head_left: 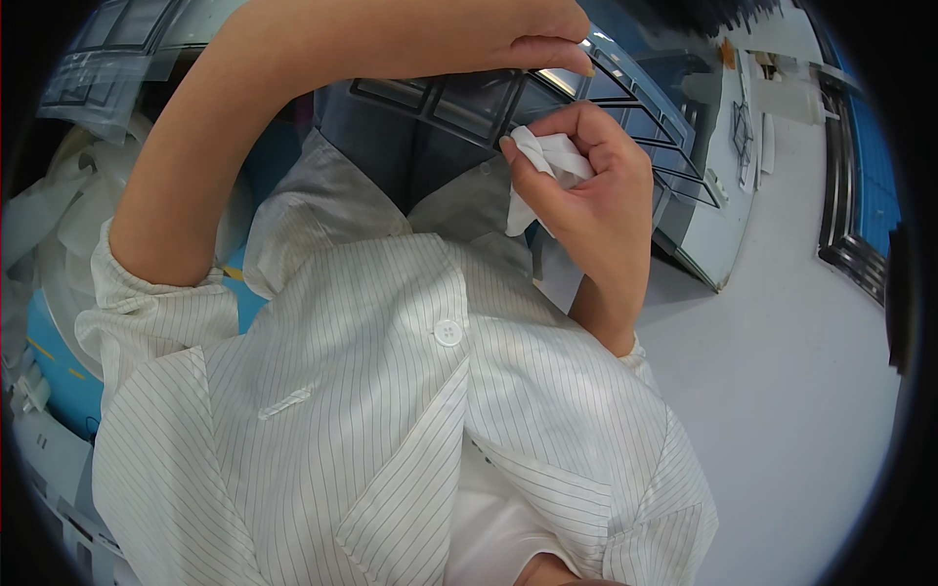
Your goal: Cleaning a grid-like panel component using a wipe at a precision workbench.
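Note:
My right hand (611, 181) is closed round a crumpled white cloth (555, 156), its thumb and forefinger pinched by the near edge of a clear sheet with black-bordered rectangles (469, 104). Part of the cloth hangs down below the palm. My left arm reaches across the top of the view, and the left hand (547, 37) is bent with thumb and fingers closing at the black-bordered sheet's far side. The exact grip of its fingertips is partly hidden. The sheet is held above my lap.
More black-bordered pieces (674, 161) lie on a pale work surface (718, 234) to the right. Similar sheets (103, 73) are at the far left, above translucent plastic film (83, 220). A blue surface (68, 376) shows at the left, and a dark-framed window (850, 230) at the right.

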{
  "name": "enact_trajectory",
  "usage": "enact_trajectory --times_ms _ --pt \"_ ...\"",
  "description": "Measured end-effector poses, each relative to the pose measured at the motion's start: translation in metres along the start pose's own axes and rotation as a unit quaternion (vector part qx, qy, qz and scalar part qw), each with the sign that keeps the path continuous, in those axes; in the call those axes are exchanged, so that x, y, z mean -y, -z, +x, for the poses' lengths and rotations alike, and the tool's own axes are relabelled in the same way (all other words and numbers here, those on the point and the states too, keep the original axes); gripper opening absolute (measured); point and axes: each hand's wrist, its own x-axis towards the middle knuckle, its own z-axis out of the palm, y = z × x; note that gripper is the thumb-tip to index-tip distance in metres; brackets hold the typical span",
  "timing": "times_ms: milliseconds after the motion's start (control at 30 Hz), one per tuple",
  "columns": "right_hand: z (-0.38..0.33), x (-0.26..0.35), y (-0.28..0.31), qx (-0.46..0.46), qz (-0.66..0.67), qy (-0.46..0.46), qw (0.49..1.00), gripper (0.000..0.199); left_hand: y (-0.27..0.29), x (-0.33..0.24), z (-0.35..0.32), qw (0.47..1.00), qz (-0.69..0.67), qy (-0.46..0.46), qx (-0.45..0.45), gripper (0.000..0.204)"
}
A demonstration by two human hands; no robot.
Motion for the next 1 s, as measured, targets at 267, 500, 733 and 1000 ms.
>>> enact_trajectory --times_ms 267,500,733,1000 --pt "0.000 0.001 0.001 0.000 -0.006 -0.005 1.000 0.020 0.002 -0.001 0.001 1.000 -0.001 0.000 0.003 0.040" --pt "-0.001 -0.001 0.001 0.001 -0.006 0.001 1.000 0.021 0.002 -0.002 0.000 1.000 -0.005 -0.001 -0.002 0.039" --pt "-0.002 -0.001 0.004 0.013 -0.001 -0.003 1.000 0.020 0.002 -0.003 0.000 1.000 -0.001 -0.003 -0.002 0.040" --pt "-0.006 -0.010 0.004 -0.039 -0.043 0.141 0.988 0.017 0.001 -0.002 0.001 1.000 0.000 -0.012 -0.004 0.040"
